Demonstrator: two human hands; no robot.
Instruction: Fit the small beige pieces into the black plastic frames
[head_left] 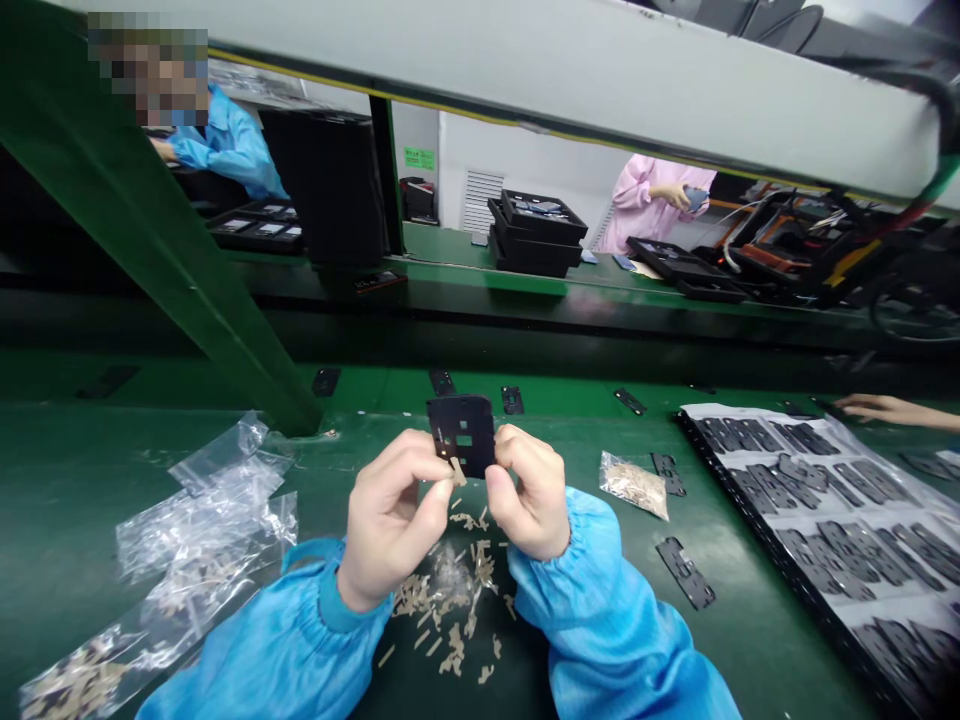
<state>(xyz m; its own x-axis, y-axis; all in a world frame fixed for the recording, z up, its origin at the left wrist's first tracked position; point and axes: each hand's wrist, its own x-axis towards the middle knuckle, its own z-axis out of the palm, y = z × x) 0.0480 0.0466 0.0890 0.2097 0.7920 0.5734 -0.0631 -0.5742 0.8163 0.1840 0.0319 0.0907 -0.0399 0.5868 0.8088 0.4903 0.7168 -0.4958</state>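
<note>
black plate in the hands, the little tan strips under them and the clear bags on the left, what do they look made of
Black plate: seems thin matte plastic or coated sheet, flat with punched cutouts; which one is open. Tan strips: look like paper or thin film backing, pale, flat, lightly curled. Clear bags: thin glossy plastic film, crinkled and see-through. Left hand and right hand pinch the plate.
</note>
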